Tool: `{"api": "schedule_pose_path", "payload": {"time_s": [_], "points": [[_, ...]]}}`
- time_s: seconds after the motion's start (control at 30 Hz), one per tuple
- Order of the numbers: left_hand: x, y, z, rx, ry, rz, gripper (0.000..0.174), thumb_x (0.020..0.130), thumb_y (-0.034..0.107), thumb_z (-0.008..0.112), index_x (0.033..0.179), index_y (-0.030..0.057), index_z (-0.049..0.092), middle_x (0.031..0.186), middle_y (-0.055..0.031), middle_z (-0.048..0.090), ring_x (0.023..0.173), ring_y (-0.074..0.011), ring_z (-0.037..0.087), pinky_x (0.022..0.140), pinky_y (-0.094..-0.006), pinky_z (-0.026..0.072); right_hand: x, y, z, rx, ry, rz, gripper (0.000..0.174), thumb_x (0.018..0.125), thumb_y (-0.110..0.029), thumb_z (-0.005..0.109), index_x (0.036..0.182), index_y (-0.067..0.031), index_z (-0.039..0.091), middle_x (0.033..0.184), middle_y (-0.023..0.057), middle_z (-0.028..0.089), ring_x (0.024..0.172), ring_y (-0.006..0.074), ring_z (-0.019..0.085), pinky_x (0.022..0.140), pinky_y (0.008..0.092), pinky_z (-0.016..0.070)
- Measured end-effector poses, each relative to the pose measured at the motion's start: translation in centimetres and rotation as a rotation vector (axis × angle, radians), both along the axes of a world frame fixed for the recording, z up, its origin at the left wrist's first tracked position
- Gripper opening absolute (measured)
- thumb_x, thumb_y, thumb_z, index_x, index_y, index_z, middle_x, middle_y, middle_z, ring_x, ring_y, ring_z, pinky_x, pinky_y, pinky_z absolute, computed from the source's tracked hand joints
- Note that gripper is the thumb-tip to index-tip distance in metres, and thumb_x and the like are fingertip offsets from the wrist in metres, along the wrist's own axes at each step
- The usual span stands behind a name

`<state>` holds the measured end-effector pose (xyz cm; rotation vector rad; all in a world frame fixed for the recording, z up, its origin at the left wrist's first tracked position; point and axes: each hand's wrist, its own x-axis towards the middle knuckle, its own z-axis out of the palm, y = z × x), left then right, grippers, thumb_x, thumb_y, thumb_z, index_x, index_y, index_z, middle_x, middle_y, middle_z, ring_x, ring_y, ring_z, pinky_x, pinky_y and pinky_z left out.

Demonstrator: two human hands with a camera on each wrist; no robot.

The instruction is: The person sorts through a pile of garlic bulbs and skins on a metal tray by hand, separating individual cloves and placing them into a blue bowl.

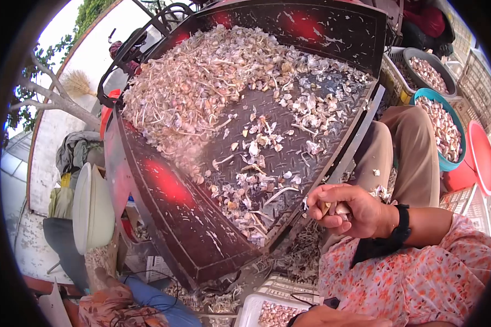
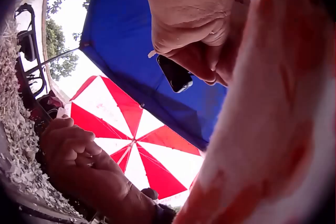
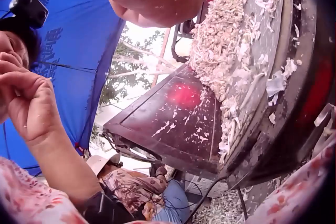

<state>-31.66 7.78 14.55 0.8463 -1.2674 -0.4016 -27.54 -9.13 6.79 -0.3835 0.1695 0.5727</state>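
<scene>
My right hand (image 1: pixel 343 210) is raised over my lap beside the near edge of the metal bed. Its fingers curl around a few garlic cloves (image 1: pixel 341 209), partly hidden by the fingers. My left hand (image 3: pixel 34 100) is up at my face in the right wrist view, with its fingers bent. In the left wrist view its fingertips are largely hidden; I cannot tell whether it holds anything. A large heap of garlic skins, stalks and cloves (image 1: pixel 185 92) fills the far left of the dark metal bed (image 1: pixel 223 144). Smaller scatterings (image 1: pixel 256 147) lie nearer me.
A teal basin (image 1: pixel 457 158) and a grey basin (image 1: pixel 448 82), both with garlic cloves, stand at right, near a red basin (image 1: pixel 481 158). A white container of cloves (image 1: pixel 251 313) sits below. Another person (image 1: pixel 112 305) is at lower left. A blue canopy (image 3: pixel 73 40) hangs overhead.
</scene>
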Motion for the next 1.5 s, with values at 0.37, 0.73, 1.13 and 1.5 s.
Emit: {"api": "schedule_pose_path", "payload": {"time_s": [0.37, 0.73, 1.13, 1.5], "points": [[-9.3, 5.8, -2.2, -0.321, -0.031, 0.244, 0.024, 0.081, -0.002, 0.06, 0.102, -0.0117, 0.054, 0.103, -0.0292, 0.06, 0.081, -0.0371, 0.066, 0.055, -0.0375, 0.0542, -4.5, 13.5, 1.8, -0.342, -0.128, 0.386, 0.022, 0.09, -0.022, 0.053, 0.098, -0.0015, 0.057, 0.081, 0.0051, 0.056, 0.059, 0.0087, 0.049, 0.045, 0.0212, 0.0359], [-12.5, 10.7, -4.2, -0.129, -0.199, 0.751, 0.024, 0.078, -0.006, 0.062, 0.099, -0.0131, 0.056, 0.086, -0.024, 0.064, 0.065, -0.0283, 0.063, 0.051, -0.0317, 0.0521, -7.2, 16.8, -3.1, -0.539, -0.66, 0.561, 0.037, 0.087, -0.033, 0.053, 0.106, -0.0017, 0.058, 0.1, 0.0069, 0.061, 0.091, 0.0156, 0.057, 0.081, 0.0276, 0.0458], [-8.0, 12.3, -12.7, 1.059, 0.095, 1.369, 0.024, 0.071, 0.0, 0.068, 0.094, -0.0044, 0.066, 0.099, -0.0193, 0.066, 0.081, -0.0185, 0.067, 0.072, -0.027, 0.0508, 6.7, 1.6, -0.7, -0.871, -0.305, 0.106, 0.017, 0.086, -0.018, 0.056, 0.096, -0.005, 0.063, 0.079, 0.0001, 0.062, 0.067, 0.0077, 0.058, 0.059, 0.0222, 0.0469], [10.6, 3.6, -14.3, 0.635, 0.107, 1.275, 0.018, 0.081, 0.0, 0.061, 0.098, -0.0028, 0.064, 0.096, -0.0176, 0.067, 0.09, -0.0229, 0.066, 0.079, -0.0286, 0.0498, 21.7, 2.8, -5.5, -1.378, -0.716, -0.082, 0.022, 0.082, -0.011, 0.055, 0.1, -0.001, 0.063, 0.075, 0.0046, 0.061, 0.068, 0.0129, 0.057, 0.06, 0.0281, 0.046]]}}
